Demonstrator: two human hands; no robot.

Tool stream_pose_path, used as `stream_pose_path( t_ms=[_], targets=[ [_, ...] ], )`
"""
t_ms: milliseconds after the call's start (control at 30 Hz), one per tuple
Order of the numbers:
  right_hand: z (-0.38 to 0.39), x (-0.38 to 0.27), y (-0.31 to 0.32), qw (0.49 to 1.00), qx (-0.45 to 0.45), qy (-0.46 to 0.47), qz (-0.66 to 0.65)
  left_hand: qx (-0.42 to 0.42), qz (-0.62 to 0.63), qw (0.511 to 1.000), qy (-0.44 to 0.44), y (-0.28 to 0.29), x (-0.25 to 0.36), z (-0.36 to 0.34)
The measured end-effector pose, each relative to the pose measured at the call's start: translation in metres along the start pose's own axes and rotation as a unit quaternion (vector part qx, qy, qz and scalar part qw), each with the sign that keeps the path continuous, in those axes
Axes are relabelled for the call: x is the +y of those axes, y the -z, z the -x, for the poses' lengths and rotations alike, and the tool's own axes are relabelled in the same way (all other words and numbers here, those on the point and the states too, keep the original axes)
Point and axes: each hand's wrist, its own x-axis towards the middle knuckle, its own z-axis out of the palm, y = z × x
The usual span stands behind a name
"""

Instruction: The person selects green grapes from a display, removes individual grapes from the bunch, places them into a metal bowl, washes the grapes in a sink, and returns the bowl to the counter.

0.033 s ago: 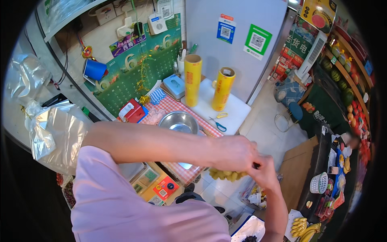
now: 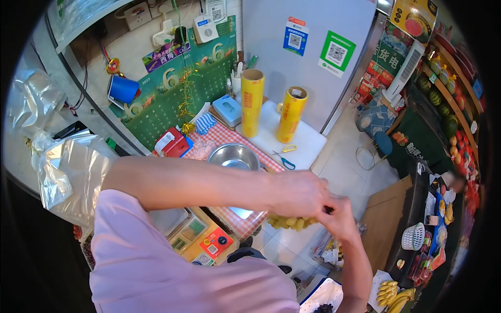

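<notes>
My left hand (image 2: 300, 193) reaches across my body with curled fingers, shut on a bunch of yellow-green grapes (image 2: 291, 221) that hangs just under it, off the table's right front corner. My right hand (image 2: 335, 213) meets the left one's fingertips from the right, thumb and finger pinched; what is between them is hidden. Behind my left forearm are a steel bowl (image 2: 233, 154) on a red checked cloth (image 2: 245, 224), and two scissors (image 2: 288, 161) on a white board (image 2: 313, 143) with two upright yellow film rolls (image 2: 251, 104).
Plastic bags (image 2: 70, 180) lie at the left. A grey upright panel (image 2: 308, 94) stands behind the board. At right are a cardboard sheet (image 2: 386, 203), a dark counter with a white basket (image 2: 413, 236) and bananas (image 2: 387, 293), fruit shelves (image 2: 449, 115) and a stool (image 2: 382, 146).
Both hands and the grapes sit very slightly further left in the picture, and the bowl and rolls appear a little further right. Otherwise little differs.
</notes>
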Motion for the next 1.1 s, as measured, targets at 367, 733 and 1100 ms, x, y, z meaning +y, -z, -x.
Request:
stream_pose_path(
  t_ms=[367, 733, 1100],
  targets=[
    [-0.093, -0.007, -0.086, 0.994, -0.102, -0.040, -0.015, 0.029, 0.082, 0.946, 0.312, 0.029, -0.100, 0.188],
    [-0.092, -0.017, -0.078, 0.999, 0.009, 0.035, 0.030, 0.100, 0.138, 0.828, 0.533, -0.214, -0.127, 0.247],
    [-0.083, -0.020, -0.060, 0.999, 0.014, 0.036, 0.038, 0.272, 0.063, 0.938, 0.207, -0.018, -0.046, 0.106]
  ],
)
